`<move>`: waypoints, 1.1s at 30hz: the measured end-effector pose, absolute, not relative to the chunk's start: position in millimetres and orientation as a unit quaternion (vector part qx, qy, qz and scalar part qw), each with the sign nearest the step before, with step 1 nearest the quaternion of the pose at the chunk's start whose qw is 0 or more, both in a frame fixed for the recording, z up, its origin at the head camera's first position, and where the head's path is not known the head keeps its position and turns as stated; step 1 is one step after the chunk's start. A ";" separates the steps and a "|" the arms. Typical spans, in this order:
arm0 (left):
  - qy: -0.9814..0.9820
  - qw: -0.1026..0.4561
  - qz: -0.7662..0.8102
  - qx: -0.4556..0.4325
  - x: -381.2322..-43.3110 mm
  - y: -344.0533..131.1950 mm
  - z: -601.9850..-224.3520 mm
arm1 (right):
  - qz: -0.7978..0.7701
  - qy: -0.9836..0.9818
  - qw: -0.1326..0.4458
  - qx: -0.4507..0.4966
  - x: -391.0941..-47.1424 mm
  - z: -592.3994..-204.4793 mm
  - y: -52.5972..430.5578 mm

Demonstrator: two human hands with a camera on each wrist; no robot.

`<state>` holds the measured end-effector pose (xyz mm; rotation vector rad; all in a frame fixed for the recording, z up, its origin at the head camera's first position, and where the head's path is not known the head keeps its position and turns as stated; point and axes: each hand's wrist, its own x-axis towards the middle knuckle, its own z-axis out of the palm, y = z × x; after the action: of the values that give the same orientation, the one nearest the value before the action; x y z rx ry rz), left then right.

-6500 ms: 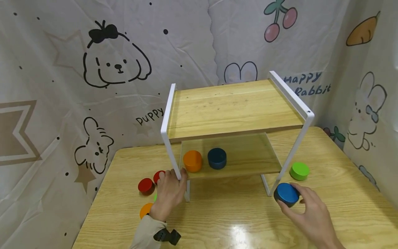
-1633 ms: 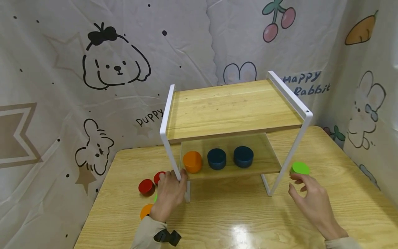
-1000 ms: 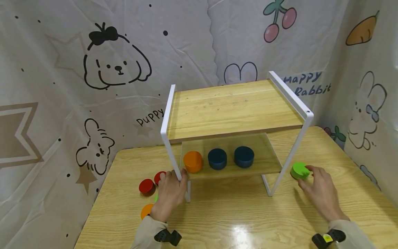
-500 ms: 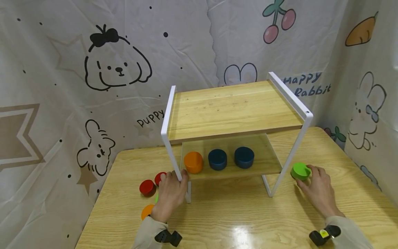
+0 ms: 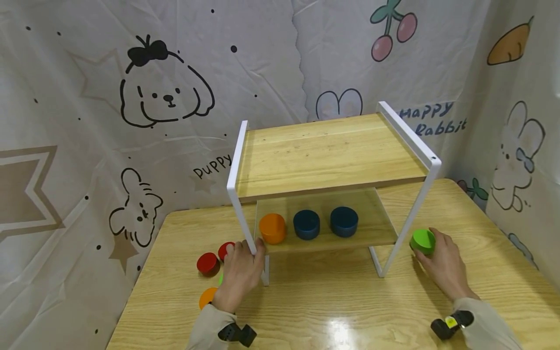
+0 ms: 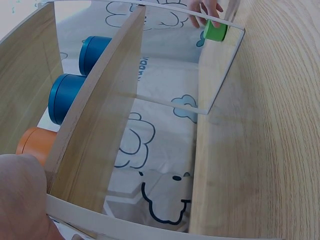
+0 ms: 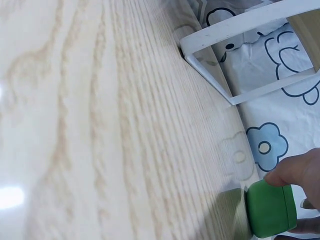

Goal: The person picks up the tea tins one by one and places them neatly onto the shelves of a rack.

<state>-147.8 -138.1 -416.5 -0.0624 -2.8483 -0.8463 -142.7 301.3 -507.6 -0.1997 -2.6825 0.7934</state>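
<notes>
A two-tier wooden shelf rack [image 5: 332, 150] with white side frames stands on the table. My left hand [image 5: 240, 272] grips its left front post, beside the end of the lower board. On that board stand an orange round tin [image 5: 272, 228] and two dark blue round tins, a middle one [image 5: 306, 224] and a right-hand one [image 5: 344, 221], in a row. Right of the rack, my right hand [image 5: 446, 265] holds a green round tin [image 5: 422, 241] between thumb and fingers. In the right wrist view the thumb lies against the green tin [image 7: 270, 210], with fingers on its far side.
Left of the rack, two red round tins, a nearer one [image 5: 208, 264] and a farther one [image 5: 225, 250], stand on the wooden table [image 5: 315, 311]. An orange one [image 5: 207, 297] and a green one are partly hidden by the left arm. A printed cloth [image 5: 183, 160] hangs behind.
The blue tin that my right hand held earlier now stands on the lower board, right of the other blue one. My right hand has moved right and closed around the green tin.
</notes>
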 end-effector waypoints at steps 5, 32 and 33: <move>-0.956 0.080 -0.282 -0.018 -148.0 -138.0 -416.8 | 0.282 -0.943 0.159 -0.072 -145.7 -507.7 301.1; -0.954 0.083 -0.286 -0.023 -149.2 -138.7 -419.0 | 0.296 -0.938 0.168 -0.073 -145.7 -513.5 302.9; -0.954 0.082 -0.286 -0.022 -149.0 -138.7 -419.1 | 0.295 -0.937 0.171 -0.072 -145.2 -513.4 302.7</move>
<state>-149.0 -138.7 -419.1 -0.0643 -2.8510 -0.8558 -145.2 302.7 -513.4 -0.2045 -2.6621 0.8366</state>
